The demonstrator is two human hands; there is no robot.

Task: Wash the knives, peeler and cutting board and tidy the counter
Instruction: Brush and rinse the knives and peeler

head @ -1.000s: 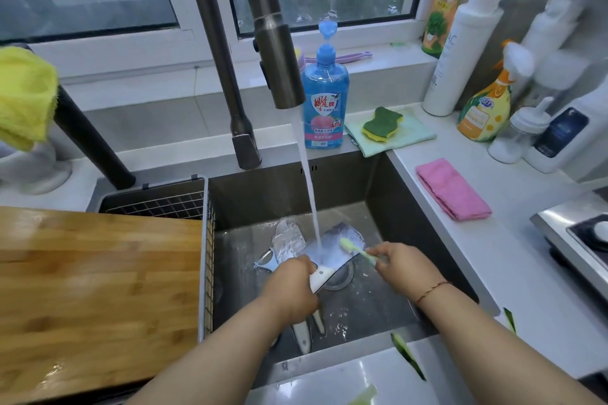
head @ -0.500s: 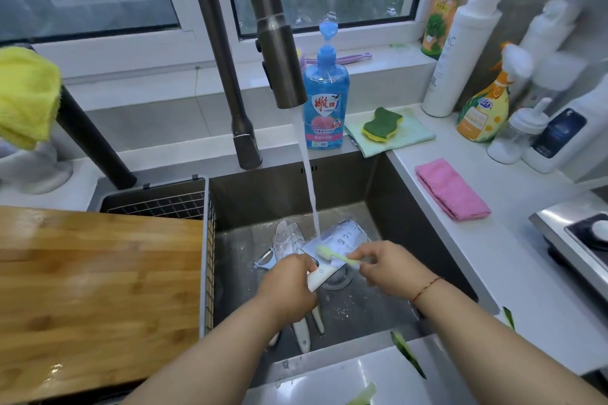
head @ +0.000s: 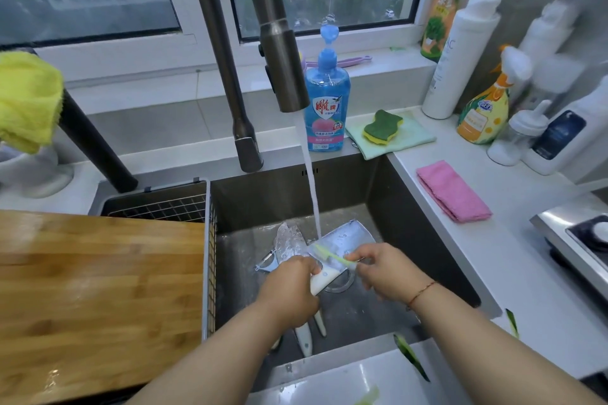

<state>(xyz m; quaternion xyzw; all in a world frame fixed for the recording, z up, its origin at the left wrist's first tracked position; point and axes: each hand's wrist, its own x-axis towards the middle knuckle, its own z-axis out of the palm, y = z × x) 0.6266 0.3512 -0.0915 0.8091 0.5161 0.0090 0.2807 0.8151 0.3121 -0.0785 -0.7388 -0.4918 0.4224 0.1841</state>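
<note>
My left hand grips the white handle of a broad cleaver held over the sink under running water. My right hand holds a small green brush pressed on the blade near the handle. A second knife lies wet on the sink floor to the left, its white handle showing below my left wrist. The peeler lies beside it, partly hidden by my hand. The wooden cutting board rests over the left part of the sink.
The faucet pours a stream from above. Behind stand a blue soap bottle, a green sponge on a cloth, a pink cloth, several bottles at the right, and a stove corner. Green peel scraps lie on the front counter.
My right hand has drawn the brush left along the blade toward the handle. The cleaver's blade has tilted slightly upward under the water.
</note>
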